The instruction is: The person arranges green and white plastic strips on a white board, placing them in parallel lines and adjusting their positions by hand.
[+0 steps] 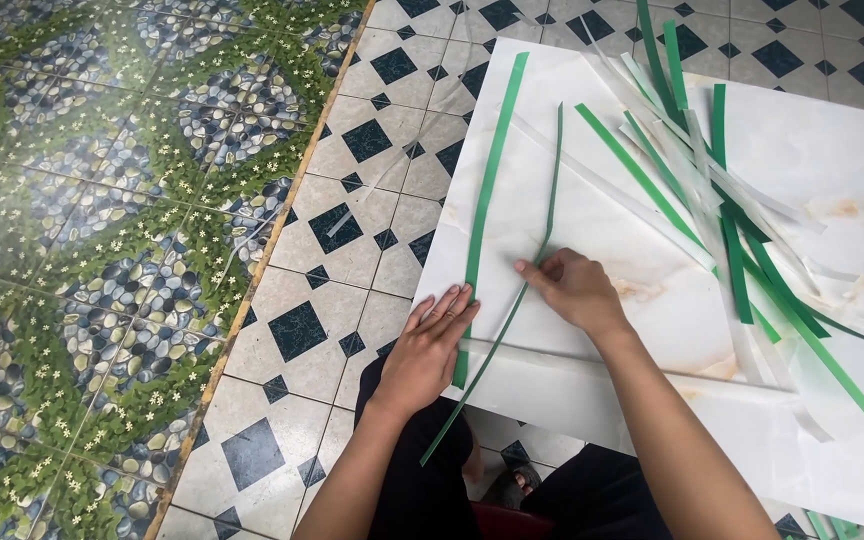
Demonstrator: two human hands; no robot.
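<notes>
The left hand (430, 345) lies flat, fingers together, pinning a green strip (489, 180) near the white marbled sheet's (832, 160) left edge while the right hand (574, 288) pinches a narrower green strip (550, 215) beside it

Likely a home floor, patterned tiles (352, 140), pebble-print flooring (82, 200), paper sheet (802, 150) spread for craftwork

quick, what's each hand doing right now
Left hand: open, flat on the wide green strip.
Right hand: fingers pinched on the thin green strip.
</notes>
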